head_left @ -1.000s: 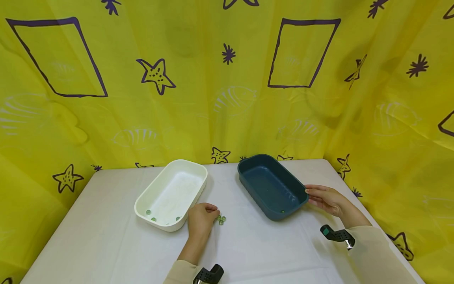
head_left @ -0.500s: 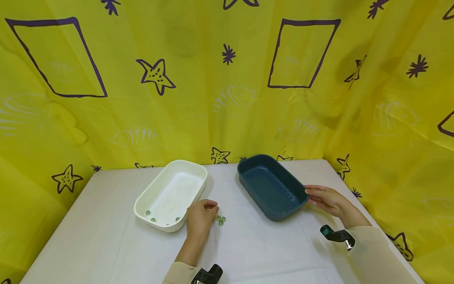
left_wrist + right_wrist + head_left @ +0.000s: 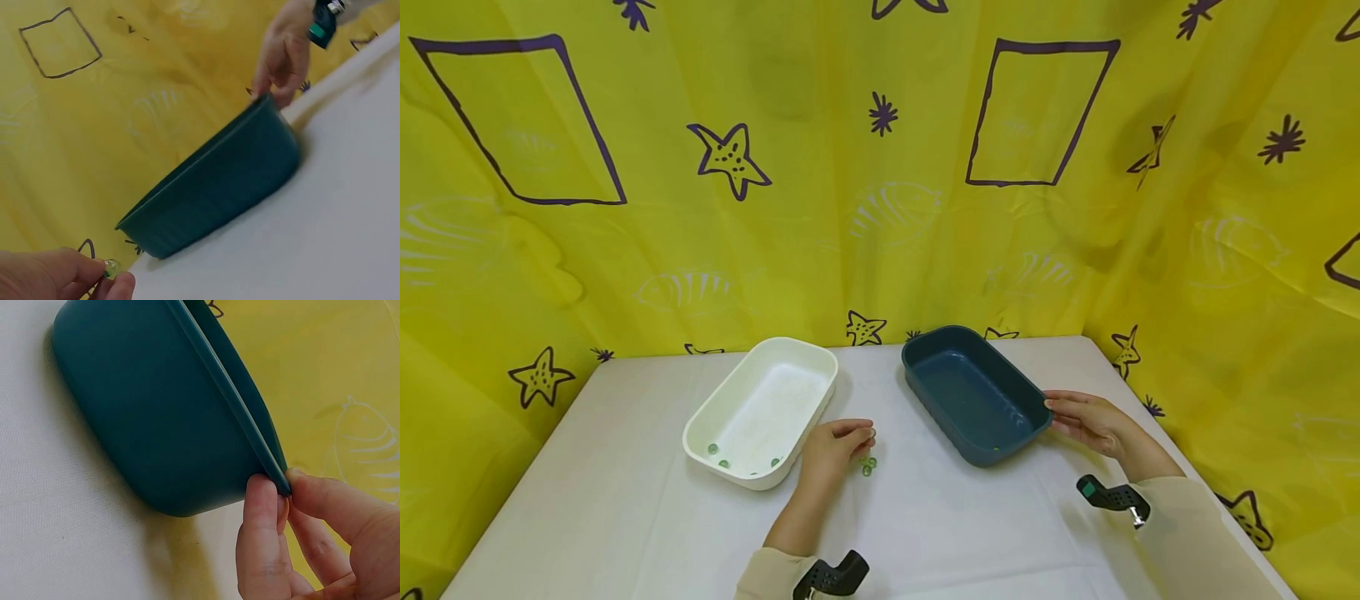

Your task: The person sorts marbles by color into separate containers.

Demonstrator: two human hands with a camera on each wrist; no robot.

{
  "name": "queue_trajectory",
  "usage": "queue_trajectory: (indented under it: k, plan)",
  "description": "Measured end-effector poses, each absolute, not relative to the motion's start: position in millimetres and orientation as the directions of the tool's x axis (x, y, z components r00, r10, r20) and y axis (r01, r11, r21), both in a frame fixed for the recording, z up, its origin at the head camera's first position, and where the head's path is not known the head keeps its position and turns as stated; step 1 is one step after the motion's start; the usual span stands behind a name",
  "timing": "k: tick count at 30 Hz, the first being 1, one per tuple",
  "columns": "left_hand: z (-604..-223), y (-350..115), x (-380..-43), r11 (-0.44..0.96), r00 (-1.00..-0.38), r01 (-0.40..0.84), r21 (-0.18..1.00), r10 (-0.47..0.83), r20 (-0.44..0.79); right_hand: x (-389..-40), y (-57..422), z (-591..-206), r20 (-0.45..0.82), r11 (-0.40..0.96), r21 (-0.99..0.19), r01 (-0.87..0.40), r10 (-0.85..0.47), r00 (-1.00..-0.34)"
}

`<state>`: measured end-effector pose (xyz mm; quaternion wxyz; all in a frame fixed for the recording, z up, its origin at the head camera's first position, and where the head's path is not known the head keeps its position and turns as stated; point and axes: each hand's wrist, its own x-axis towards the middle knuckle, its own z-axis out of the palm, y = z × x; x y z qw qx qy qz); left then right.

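My left hand (image 3: 829,457) pinches a clear green glass marble (image 3: 112,269) between thumb and fingertips, close above the tablecloth. Just below those fingers, a small cluster of green marbles (image 3: 867,472) lies on the cloth. My right hand (image 3: 1096,423) grips the rim of the dark teal tub (image 3: 958,383) at its near right corner; in the right wrist view the thumb (image 3: 312,487) is on one side of the rim and the fingers are on the other. A small greenish spot shows at the tub's near end, inside.
Left of my left hand stands a white tub (image 3: 778,392), with several green marbles (image 3: 723,463) at its near end. Both tubs stand on a white cloth-covered table (image 3: 625,500). A patterned yellow curtain (image 3: 805,250) hangs behind and at both sides.
My left hand has taken a marble from the cluster, leaving fewer on the cloth, and has shifted slightly right, towards the teal tub. The right hand and both tubs have stayed put.
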<state>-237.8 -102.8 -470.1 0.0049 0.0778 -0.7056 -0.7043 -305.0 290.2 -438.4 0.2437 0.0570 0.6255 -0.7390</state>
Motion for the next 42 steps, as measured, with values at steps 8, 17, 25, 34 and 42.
queue_trajectory:
  k: [8,17,25,34,42]
  plan:
    - [-465.7,-100.7,-241.1,-0.186,-0.976,-0.197,0.962,-0.060,-0.211,-305.8,290.6,-438.5,-0.386,-0.097,-0.899,0.426,-0.280,-0.879]
    - [-464.0,-91.6,-244.3,-0.189,-0.977,-0.206,0.960,-0.022,-0.214,-305.3,290.8,-439.3,-0.387,-0.094,-0.900,0.425,-0.276,-0.880]
    - [-462.1,-84.1,-250.5,-0.191,-0.974,-0.227,0.955,0.023,-0.226,-304.1,291.6,-439.1,-0.401,-0.085,-0.897,0.434,-0.257,-0.879]
    - [-452.3,-65.8,-258.5,-0.187,-0.965,-0.261,0.947,0.080,-0.250,-306.2,291.9,-440.0,-0.398,-0.087,-0.898,0.432,-0.261,-0.879]
    - [-445.5,-47.1,-266.9,-0.175,-0.956,-0.286,0.942,0.120,-0.268,-307.1,292.3,-441.2,-0.403,-0.086,-0.897,0.435,-0.252,-0.880]
